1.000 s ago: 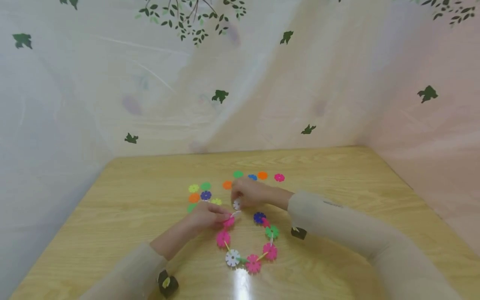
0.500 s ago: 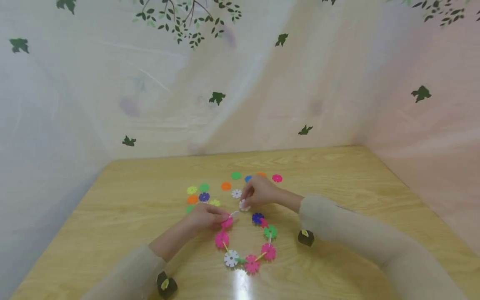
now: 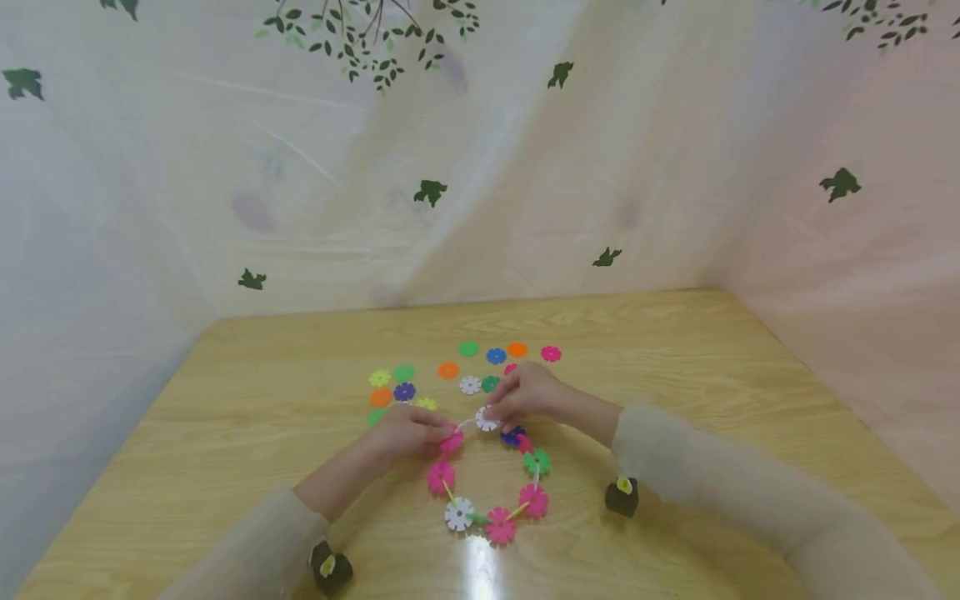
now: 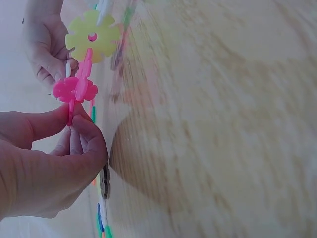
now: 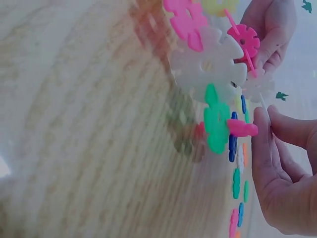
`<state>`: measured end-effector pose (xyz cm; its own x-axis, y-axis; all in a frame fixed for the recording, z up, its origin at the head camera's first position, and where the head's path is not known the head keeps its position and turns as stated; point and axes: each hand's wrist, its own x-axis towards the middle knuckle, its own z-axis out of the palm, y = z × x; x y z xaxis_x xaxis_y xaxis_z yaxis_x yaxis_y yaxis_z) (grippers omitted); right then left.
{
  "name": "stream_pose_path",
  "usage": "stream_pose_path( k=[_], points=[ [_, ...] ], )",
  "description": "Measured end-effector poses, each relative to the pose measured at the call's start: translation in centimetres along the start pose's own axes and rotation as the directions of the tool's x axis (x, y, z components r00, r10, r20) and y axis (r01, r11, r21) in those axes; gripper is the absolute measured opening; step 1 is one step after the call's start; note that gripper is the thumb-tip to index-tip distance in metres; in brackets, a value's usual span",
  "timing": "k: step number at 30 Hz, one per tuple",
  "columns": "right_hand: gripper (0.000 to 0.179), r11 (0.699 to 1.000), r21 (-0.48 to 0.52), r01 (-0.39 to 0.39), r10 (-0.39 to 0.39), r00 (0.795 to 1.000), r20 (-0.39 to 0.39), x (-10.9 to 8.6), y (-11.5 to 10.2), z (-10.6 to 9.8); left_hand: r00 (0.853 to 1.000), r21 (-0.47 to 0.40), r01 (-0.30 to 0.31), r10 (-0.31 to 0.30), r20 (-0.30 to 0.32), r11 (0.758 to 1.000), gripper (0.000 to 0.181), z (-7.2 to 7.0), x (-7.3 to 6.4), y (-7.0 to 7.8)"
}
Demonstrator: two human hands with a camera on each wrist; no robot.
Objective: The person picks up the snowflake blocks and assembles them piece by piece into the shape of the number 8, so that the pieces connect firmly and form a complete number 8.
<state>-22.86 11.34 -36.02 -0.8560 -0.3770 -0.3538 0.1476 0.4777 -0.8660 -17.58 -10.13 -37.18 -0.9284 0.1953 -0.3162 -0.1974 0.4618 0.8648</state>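
Observation:
Snowflake-shaped interlocking discs form a curved chain on the table. My left hand (image 3: 405, 432) pinches a pink disc (image 3: 451, 442) at the chain's upper left end; the left wrist view shows thumb and forefinger on its edge. Between finger and thumb, my right hand (image 3: 528, 392) holds a white disc (image 3: 487, 418) upright. Another white disc (image 3: 467, 424), seen nearly edge-on, lies between the two held discs and appears to touch both. At the other chain end a dark blue disc (image 3: 513, 436) sits just below my right fingers, joined through a pink disc to a green one (image 3: 537, 462).
Loose discs lie behind the hands: a yellow (image 3: 380, 378), an orange (image 3: 448, 370), a white (image 3: 470, 385), a blue (image 3: 497, 356), a pink (image 3: 551, 354) and several others. A pale patterned cloth (image 3: 495, 208) hangs around the wooden table (image 3: 637, 333).
My right hand has come right and slightly down with the white disc, uncovering loose discs behind it. My left hand stays nearly in place on the pink disc.

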Motion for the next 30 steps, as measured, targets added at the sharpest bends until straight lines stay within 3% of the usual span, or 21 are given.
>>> stream_pose_path(
  k=[7, 14, 19, 30],
  points=[
    [0.022, 1.000, 0.011, 0.009, -0.009, 1.000, 0.017, -0.2, 0.4, 0.1, 1.000, 0.056, 0.009, -0.008, -0.025, 0.998, 0.020, 0.2, 0.2, 0.3],
    [0.020, 1.000, 0.029, -0.008, 0.008, 1.000, 0.000, -0.4, 0.8, 0.4, 0.994, 0.082, 0.087, -0.082, -0.068, 0.993, 0.018, 1.0, 0.3, 1.0],
    [0.021, 0.998, 0.069, -0.005, 0.005, 1.000, -0.011, -0.6, 0.8, 0.6, 0.991, 0.089, 0.096, -0.087, -0.099, 0.991, 0.020, 0.9, 0.1, 1.4],
    [0.024, 0.994, 0.104, -0.022, 0.022, 1.000, -0.006, -0.2, 0.6, 0.5, 0.992, 0.064, 0.104, -0.098, -0.085, 0.993, 0.022, 0.2, 0.4, 1.1]
  ],
)
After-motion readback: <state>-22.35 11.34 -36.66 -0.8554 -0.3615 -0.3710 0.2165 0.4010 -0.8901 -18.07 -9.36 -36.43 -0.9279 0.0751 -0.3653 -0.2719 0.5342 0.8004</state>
